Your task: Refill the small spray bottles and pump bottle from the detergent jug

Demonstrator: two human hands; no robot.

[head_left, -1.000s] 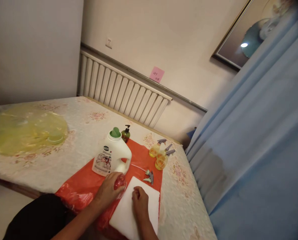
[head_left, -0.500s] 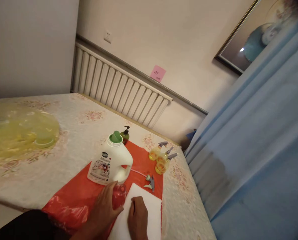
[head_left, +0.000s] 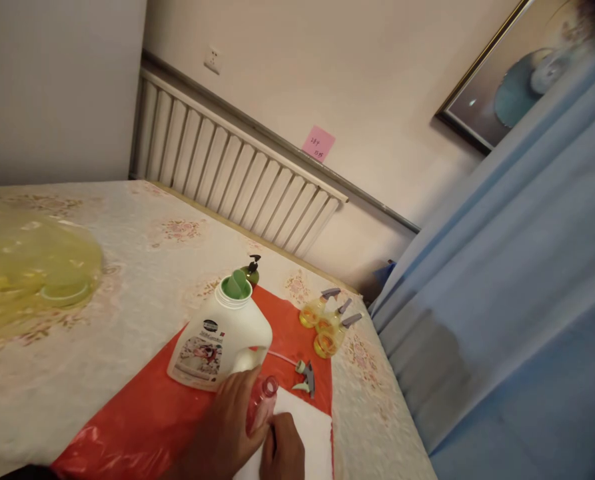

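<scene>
Within the left grip (head_left: 230, 420) is one small red see-through bottle (head_left: 260, 408), the fingers wrapped round its side; its uncapped neck points up and to the right, away from the person, and its long axis slants the same way. Close beside the bottle is the right grip (head_left: 284, 450), fingers curled inward; whether it pinches anything is hidden. Just beyond the left grip stands one white jug (head_left: 242, 327), a green insert (head_left: 237, 285) in its mouth; its label (head_left: 200, 359) has a dark oval mark and print I cannot read surely. Behind the right grip shows one white slab (head_left: 314, 427), and past it one loose spray head (head_left: 307, 378) on a red sheet (head_left: 127, 413). Farther out from the right grip stand three yellow spray bottles (head_left: 326, 343) with grey triggers. Well beyond both grips, one pink note (head_left: 318, 143) carries two handwritten lines, too small to read with certainty
</scene>
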